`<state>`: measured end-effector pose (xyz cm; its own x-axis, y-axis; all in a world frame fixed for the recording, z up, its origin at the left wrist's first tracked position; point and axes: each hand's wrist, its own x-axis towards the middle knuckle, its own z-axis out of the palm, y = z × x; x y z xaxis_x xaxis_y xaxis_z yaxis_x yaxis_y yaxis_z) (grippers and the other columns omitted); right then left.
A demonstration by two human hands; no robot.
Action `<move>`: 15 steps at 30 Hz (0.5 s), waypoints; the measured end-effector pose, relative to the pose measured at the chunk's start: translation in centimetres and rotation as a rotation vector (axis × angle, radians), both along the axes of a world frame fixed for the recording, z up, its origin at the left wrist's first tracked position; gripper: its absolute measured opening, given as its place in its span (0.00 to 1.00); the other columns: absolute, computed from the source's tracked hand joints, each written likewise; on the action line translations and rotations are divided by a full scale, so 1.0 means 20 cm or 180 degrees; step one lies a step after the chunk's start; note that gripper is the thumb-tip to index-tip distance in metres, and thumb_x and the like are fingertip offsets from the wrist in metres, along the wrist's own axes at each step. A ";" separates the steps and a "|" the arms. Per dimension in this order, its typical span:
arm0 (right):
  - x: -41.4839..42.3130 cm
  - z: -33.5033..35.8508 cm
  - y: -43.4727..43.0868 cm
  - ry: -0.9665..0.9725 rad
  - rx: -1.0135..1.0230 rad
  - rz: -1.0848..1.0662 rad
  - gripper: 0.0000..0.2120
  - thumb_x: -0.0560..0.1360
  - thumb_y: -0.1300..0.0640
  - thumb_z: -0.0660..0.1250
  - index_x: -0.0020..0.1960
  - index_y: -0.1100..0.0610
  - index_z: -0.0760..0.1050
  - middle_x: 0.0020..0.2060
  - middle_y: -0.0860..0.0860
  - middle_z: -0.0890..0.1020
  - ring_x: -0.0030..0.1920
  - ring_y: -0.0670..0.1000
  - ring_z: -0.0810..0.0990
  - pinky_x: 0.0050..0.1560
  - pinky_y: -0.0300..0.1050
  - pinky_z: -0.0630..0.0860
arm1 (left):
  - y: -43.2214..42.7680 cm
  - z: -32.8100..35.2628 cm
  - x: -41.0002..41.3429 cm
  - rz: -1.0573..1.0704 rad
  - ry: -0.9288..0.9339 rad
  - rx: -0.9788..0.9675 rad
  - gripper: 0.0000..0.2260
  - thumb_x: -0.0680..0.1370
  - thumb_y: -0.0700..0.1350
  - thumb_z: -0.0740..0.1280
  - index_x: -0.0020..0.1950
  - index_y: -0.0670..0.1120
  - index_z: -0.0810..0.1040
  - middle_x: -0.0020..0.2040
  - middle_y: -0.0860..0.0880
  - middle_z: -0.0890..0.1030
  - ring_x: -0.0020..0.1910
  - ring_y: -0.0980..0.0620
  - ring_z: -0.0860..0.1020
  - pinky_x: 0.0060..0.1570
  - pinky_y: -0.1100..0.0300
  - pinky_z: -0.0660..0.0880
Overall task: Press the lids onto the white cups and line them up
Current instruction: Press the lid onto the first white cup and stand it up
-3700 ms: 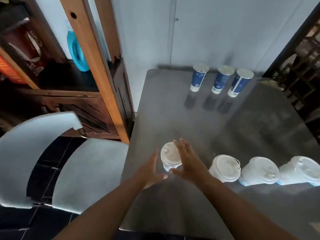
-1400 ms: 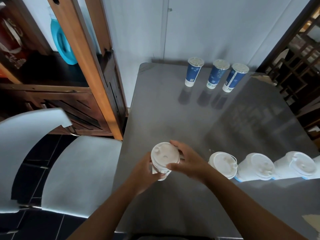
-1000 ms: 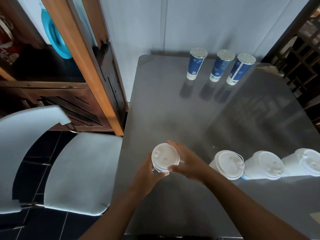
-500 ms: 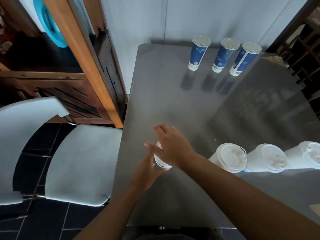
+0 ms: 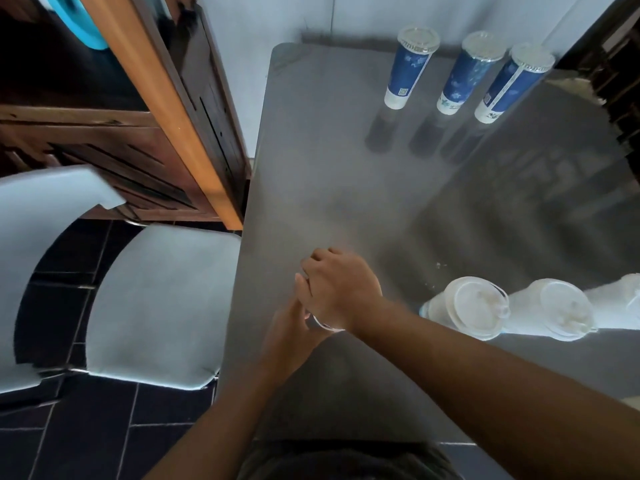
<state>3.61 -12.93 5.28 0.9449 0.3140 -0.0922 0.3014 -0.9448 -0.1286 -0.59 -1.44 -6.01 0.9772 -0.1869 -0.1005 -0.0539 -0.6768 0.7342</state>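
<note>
far left: a pale chair (image 5: 156, 306) stands beside the table, its seat just beside the table's left edge. behind the chair is a dark wooden cabinet (image 5: 114, 140) with a lighter wooden post; a teal object (image 5: 86, 26) shows at the cabinet's top corner, mostly cut off.

centre: the grey metal table (image 5: 311, 150). my left hand (image 5: 291, 337) is at the near left side of the white cup (image 5: 325, 327), fingers pointing up along its wall and touching it. whether they wrap round the cup cannot be told, because my right hand covers that area. the cup stands near the table's near left edge; only a thin arc of its white rim is visible.

my right hand (image 5: 341, 289) lies palm down on top of the cup, fingers curled over the far rim. both hands are together on this one cup.

right: three lidded white cups in a row along the near side, first (image 5: 474, 308), second (image 5: 561, 310), third (image 5: 632, 296) cut off by the frame edge. the first is near my right wrist, apart from it.

far edge: three blue cups (image 5: 410, 67) with clear lids, upright, in a row.
</note>
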 end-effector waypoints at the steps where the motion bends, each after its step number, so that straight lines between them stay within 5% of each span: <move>1: 0.00 0.00 0.00 0.0029 0.0031 0.0008 0.24 0.78 0.46 0.46 0.44 0.54 0.79 0.42 0.53 0.83 0.44 0.55 0.79 0.47 0.51 0.77 | 0.01 -0.03 0.00 -0.0043 -0.0039 0.0094 0.28 0.71 0.75 0.53 0.59 0.58 0.74 0.42 0.65 0.77 0.35 0.72 0.75 0.28 0.81 0.61; 4: 0.00 -0.02 0.00 0.0025 0.0100 -0.0012 0.24 0.78 0.46 0.47 0.43 0.54 0.80 0.42 0.53 0.83 0.44 0.56 0.79 0.47 0.52 0.78 | 0.02 -0.14 0.01 -0.0223 0.0103 0.0283 0.31 0.73 0.73 0.55 0.62 0.51 0.76 0.49 0.58 0.82 0.43 0.62 0.80 0.40 0.81 0.66; 7: 0.01 -0.02 0.01 -0.0015 0.0173 -0.0037 0.24 0.78 0.46 0.48 0.42 0.54 0.80 0.41 0.53 0.82 0.42 0.55 0.79 0.45 0.51 0.78 | -0.02 -0.18 0.04 -0.0247 0.0494 0.0194 0.31 0.75 0.68 0.59 0.67 0.46 0.73 0.55 0.52 0.79 0.55 0.54 0.78 0.55 0.66 0.73; 9: 0.00 -0.02 0.00 -0.0070 0.0190 -0.0054 0.24 0.78 0.46 0.48 0.40 0.54 0.80 0.39 0.53 0.82 0.41 0.55 0.79 0.44 0.50 0.78 | -0.04 -0.15 0.04 0.0076 0.0462 0.0370 0.28 0.77 0.66 0.58 0.64 0.46 0.76 0.49 0.54 0.76 0.50 0.58 0.77 0.48 0.71 0.72; 12: -0.01 -0.02 0.01 -0.0104 0.0187 -0.0149 0.23 0.77 0.46 0.50 0.39 0.54 0.80 0.38 0.53 0.82 0.39 0.55 0.79 0.40 0.48 0.77 | -0.01 -0.04 0.02 -0.0108 0.0158 0.0374 0.35 0.72 0.75 0.49 0.60 0.51 0.78 0.44 0.61 0.71 0.35 0.70 0.67 0.27 0.85 0.57; 15: 0.00 -0.02 0.02 -0.0030 0.0208 -0.0215 0.24 0.76 0.45 0.48 0.39 0.54 0.80 0.38 0.54 0.82 0.41 0.57 0.80 0.39 0.48 0.74 | 0.01 0.06 0.01 -0.0082 0.0268 0.0122 0.31 0.67 0.73 0.59 0.62 0.55 0.74 0.44 0.63 0.78 0.39 0.69 0.77 0.31 0.85 0.61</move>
<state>3.57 -12.45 4.94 0.9649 0.2545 -0.0648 0.2387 -0.9527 -0.1882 -0.46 -1.33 -4.85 0.9599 -0.2063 -0.1896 -0.0109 -0.7036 0.7105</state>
